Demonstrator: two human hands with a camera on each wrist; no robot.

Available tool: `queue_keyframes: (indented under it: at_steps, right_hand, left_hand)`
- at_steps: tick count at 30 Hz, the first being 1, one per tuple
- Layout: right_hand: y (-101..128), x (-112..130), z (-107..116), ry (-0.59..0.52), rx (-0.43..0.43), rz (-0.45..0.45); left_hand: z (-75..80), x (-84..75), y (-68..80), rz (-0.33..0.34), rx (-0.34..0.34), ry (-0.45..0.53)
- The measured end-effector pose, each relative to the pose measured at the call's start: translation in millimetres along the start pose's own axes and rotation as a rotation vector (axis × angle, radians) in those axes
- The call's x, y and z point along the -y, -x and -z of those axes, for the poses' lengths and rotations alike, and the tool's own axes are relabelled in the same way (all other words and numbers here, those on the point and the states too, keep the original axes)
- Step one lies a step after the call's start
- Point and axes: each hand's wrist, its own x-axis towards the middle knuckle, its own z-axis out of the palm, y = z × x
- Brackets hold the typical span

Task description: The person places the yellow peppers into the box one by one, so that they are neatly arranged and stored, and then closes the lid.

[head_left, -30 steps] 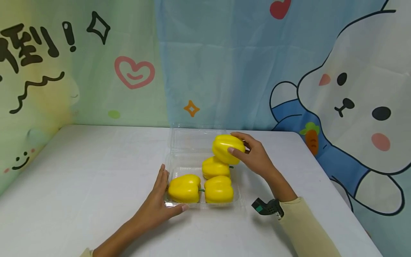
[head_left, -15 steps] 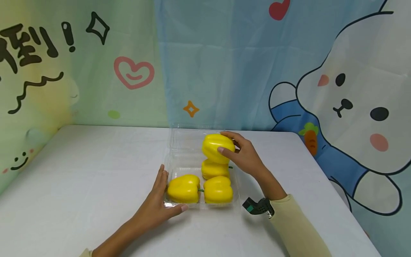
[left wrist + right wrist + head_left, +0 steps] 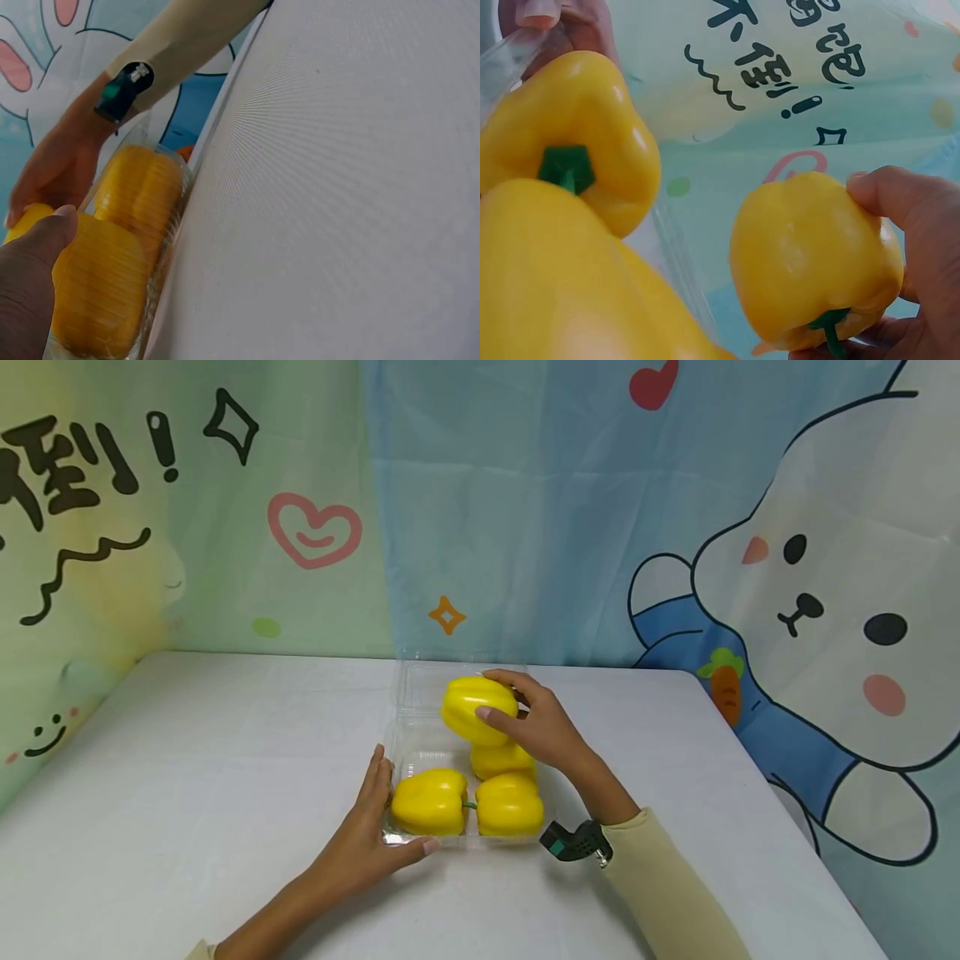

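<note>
My right hand (image 3: 542,727) holds a yellow bell pepper (image 3: 478,708) between thumb and fingers, above the back part of a clear plastic clamshell box (image 3: 431,752). In the right wrist view this bell pepper (image 3: 810,255) shows its green stem pointing down. Three more yellow peppers lie in the box: one at front left (image 3: 430,802), one at front right (image 3: 510,805), and one behind, partly hidden by the held pepper (image 3: 501,762). My left hand (image 3: 367,835) rests against the box's left front corner, fingers along the side and thumb at the front edge.
The box's clear lid (image 3: 423,683) lies folded back toward the rear of the white table (image 3: 187,777). A printed cloth backdrop (image 3: 510,527) hangs behind the table. A dark camera band (image 3: 576,842) sits on the right wrist.
My right hand has moved left with the held bell pepper, from over the box's right side to over its back middle. The left hand and the box stay put.
</note>
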Motion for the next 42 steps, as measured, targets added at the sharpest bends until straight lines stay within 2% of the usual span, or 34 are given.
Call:
queue_keyframes:
  at_steps: [7, 19, 32, 42]
  right_hand:
    - [-6, 2, -9, -0.002, 0.002, -0.004]
    - [-9, 7, -28, 0.014, 0.089, 0.01]
    - [-7, 0, -37, 0.027, 0.15, -0.026]
    - [-7, -1, -39, 0.082, 0.168, 0.008]
  left_hand:
    - [0.8, 0.5, 0.7, -0.001, 0.0, -0.005]
    - [0.8, 0.9, 0.2, -0.013, 0.002, 0.005]
    - [0.4, -0.7, -0.4, 0.008, 0.01, 0.005]
    - [-0.1, -1.5, 0.0, 0.006, 0.004, 0.007]
